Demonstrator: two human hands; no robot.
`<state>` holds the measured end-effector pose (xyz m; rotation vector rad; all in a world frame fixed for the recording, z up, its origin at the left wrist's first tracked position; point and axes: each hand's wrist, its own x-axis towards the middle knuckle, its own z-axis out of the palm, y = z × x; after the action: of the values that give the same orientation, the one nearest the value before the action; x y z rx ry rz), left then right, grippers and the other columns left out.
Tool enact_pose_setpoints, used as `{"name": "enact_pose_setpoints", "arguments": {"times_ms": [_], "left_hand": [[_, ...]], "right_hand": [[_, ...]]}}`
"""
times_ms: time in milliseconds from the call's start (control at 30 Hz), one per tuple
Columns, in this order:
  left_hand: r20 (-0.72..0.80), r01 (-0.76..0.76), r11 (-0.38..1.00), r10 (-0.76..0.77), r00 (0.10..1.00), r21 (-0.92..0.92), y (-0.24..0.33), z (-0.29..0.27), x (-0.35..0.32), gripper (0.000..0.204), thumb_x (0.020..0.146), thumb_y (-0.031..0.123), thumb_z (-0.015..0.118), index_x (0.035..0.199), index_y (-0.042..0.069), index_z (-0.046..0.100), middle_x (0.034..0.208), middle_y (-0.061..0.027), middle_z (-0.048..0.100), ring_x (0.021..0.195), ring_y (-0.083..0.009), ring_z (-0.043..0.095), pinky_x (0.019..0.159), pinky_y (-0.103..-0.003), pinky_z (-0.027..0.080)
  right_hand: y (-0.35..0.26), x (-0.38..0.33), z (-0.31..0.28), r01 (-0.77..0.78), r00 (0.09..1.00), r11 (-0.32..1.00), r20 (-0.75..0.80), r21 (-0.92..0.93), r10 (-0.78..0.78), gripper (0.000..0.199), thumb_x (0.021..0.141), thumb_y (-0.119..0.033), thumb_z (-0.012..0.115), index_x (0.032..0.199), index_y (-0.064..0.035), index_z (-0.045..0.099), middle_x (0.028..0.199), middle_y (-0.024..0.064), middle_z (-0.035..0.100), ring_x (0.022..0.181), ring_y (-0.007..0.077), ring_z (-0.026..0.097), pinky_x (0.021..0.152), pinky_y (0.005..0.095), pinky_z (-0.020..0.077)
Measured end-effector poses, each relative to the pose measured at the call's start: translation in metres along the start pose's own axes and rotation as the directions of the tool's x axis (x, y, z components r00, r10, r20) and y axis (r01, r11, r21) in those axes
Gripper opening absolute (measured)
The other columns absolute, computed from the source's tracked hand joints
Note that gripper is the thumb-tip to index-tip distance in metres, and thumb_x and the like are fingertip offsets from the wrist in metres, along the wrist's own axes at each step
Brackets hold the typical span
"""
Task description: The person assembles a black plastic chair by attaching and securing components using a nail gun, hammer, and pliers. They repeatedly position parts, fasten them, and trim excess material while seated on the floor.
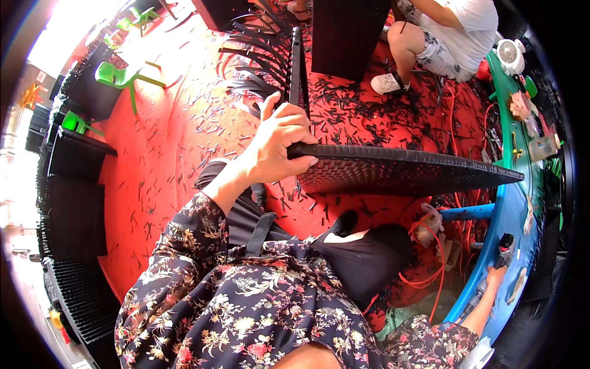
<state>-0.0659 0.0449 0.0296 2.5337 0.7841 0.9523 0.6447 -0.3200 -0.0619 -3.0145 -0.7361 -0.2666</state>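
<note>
My left hand [279,138] grips the corner of a black woven wicker furniture piece [393,169], fingers over its edge and thumb beneath. Its long panel runs rightward toward the bench, and an upright part [296,67] rises away from the corner with loose black strips [261,64] fanning off its left side. At the far right, my right hand [495,275] is closed around a hand-held tool [506,243] with a black and red end and a greyish body, on the blue bench top [501,215]. The tool's exact kind is hard to make out.
Cut black strips litter the red floor [153,184]. Red hose [439,264] loops under the bench. A person [455,37] sits at the far right by a dark panel [345,37]. Green chairs [117,75] and stacked black wicker pieces [77,215] line the left; a white fan [510,56] stands right.
</note>
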Motion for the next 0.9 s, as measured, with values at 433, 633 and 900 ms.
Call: {"name": "enact_pose_setpoints", "arguments": {"times_ms": [433, 633, 900], "left_hand": [[0.022, 0.012, 1.000, -0.013, 1.000, 0.015, 0.004, -0.007, -0.003, 0.025, 0.059, 0.021, 0.077, 0.080, 0.012, 0.068, 0.088, -0.0024, 0.059, 0.102, -0.0204, 0.055, 0.109, -0.049, 0.012], [-0.031, 0.020, 1.000, -0.021, 0.999, -0.011, 0.010, -0.003, 0.000, 0.023, 0.062, 0.014, 0.074, 0.082, 0.007, 0.065, 0.087, -0.0068, 0.059, 0.099, -0.0269, 0.055, 0.099, -0.045, 0.032], [-0.025, -0.035, 0.999, 0.035, 0.999, -0.014, -0.016, 0.012, -0.007, 0.021, 0.066, 0.004, 0.066, 0.086, 0.004, 0.058, 0.087, -0.0083, 0.055, 0.102, -0.0286, 0.050, 0.108, -0.048, 0.022]], "right_hand": [[-0.011, 0.037, 0.008, 0.015, 0.996, 1.000, 0.084, -0.008, -0.015, 0.082, 0.080, -0.026, 0.071, 0.139, 0.0097, 0.029, 0.140, 0.0267, 0.040, 0.130, 0.0372, 0.040, 0.109, 0.0387, 0.0312], [-0.025, -0.030, -0.031, 0.134, 0.967, 0.964, -0.244, 0.229, -0.076, 0.036, 0.084, -0.028, 0.065, 0.099, 0.0024, 0.057, 0.105, 0.0226, 0.059, 0.093, 0.0366, 0.056, 0.089, 0.0438, 0.0427], [-0.035, -0.224, -0.069, 0.265, 0.829, 0.945, -0.546, 0.190, -0.123, 0.031, 0.078, 0.000, 0.060, 0.109, -0.0044, 0.056, 0.097, 0.0170, 0.060, 0.094, 0.0370, 0.058, 0.082, 0.0449, 0.0472]]}}
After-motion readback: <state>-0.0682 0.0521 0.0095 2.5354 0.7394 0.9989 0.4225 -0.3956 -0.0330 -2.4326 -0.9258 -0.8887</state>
